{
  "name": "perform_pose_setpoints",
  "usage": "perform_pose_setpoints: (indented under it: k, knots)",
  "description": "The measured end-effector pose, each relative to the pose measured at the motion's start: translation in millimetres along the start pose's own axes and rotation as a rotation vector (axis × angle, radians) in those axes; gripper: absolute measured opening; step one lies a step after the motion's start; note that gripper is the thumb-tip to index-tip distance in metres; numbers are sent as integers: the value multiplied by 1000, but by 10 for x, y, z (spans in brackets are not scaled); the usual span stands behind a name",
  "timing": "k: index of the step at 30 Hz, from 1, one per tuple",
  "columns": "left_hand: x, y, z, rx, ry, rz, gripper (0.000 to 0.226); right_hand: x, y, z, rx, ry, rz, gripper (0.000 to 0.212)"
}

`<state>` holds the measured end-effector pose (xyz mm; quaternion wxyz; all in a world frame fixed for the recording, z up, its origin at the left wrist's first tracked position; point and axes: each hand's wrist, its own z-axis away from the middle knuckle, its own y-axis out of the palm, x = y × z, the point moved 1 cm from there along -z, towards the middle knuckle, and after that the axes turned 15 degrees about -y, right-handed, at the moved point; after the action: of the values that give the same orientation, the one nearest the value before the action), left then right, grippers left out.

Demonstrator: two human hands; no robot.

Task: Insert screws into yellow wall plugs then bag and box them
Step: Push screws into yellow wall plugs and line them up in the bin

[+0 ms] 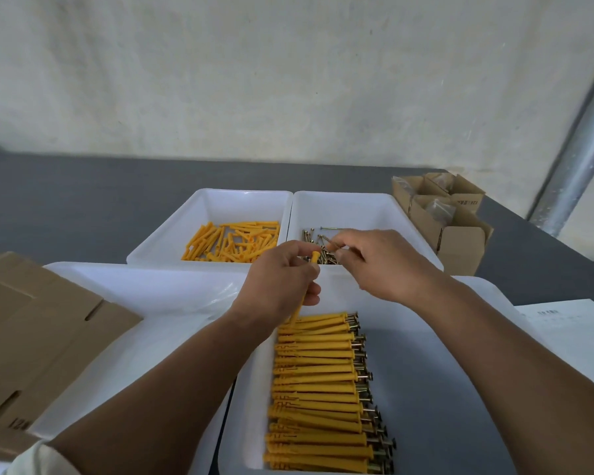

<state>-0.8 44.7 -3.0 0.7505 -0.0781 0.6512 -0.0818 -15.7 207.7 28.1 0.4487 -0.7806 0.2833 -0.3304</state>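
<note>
On the grey table (66, 207), the left hand (282, 279) grips a yellow wall plug (314, 258) mouth-up near the screw tray (364, 207), seemingly so the right hand (381, 265), pinching a screw (330, 240), reaches little.

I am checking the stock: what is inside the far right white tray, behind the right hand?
Loose screws lie in the far right tray. The right hand pinches one screw above them and covers part of the pile, so the full amount cannot be seen.
</note>
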Motion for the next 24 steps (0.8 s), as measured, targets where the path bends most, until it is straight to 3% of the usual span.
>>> perform_pose_setpoints:
  k: [13,24]
  knots:
    - [-70,-12,74,43,-34,43,30,-49,-64,32,8,-67,271,32]
    - [-59,8,80,27,-20,-49,25,-23,-49,35,48,-128,326,29]
